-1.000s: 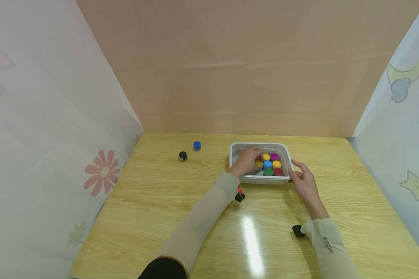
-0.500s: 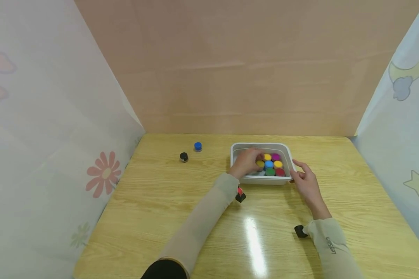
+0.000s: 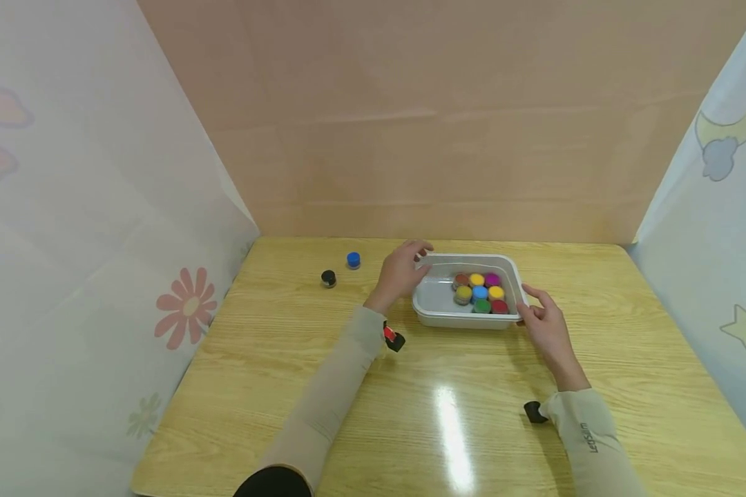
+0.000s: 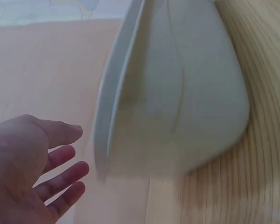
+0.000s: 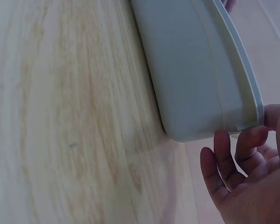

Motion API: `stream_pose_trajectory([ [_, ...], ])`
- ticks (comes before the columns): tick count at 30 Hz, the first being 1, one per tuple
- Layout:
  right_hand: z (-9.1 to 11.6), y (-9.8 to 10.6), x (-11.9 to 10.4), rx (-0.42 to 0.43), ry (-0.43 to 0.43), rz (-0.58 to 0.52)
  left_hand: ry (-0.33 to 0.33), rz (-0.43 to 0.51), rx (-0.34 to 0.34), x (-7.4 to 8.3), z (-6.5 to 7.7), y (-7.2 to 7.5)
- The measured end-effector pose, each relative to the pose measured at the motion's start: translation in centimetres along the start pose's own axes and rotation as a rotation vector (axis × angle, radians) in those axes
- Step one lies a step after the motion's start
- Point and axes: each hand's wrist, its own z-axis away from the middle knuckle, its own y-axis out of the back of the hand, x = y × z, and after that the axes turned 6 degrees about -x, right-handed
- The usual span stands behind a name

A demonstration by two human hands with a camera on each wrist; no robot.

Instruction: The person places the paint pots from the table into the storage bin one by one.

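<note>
Right hand (image 3: 543, 324) at the near right corner of the white tub (image 3: 466, 319), thumb and fingertips (image 5: 224, 144) set against the rim, fingers only lightly bent: a steadying touch rather than a clamp, judging by how the right wrist view shows the tips just meeting the tub's lip. Left hand (image 3: 400, 269) over the tub's far left corner, fingers relaxed and spread, nothing held; in the left wrist view a gap between palm and tub wall. Likely placed there to brace the tub from both ends.

Inside the tub, small pots with coloured lids (image 3: 479, 293) packed tight against the right wall, upright, lids up, touching one another; left part of the tub floor bare. Tub itself toward the far edge of the table (image 3: 286, 386), right of centre.

Well apart, near the far left corner of the table: a blue-lidded pot (image 3: 353, 259) and a black-lidded pot (image 3: 328, 278), just beside each other, outside the tub.
</note>
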Motion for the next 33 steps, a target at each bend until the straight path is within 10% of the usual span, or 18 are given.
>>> stream_pose_trajectory([
  [17, -0.1, 0.1, 0.2, 0.021, -0.012, 0.015, 0.233, 0.082, 0.146, -11.4, 2.0, 2.5],
  [33, -0.2, -0.1, 0.1, 0.019, -0.003, 0.009, 0.318, -0.023, 0.093, -13.0, 1.4, 0.6],
])
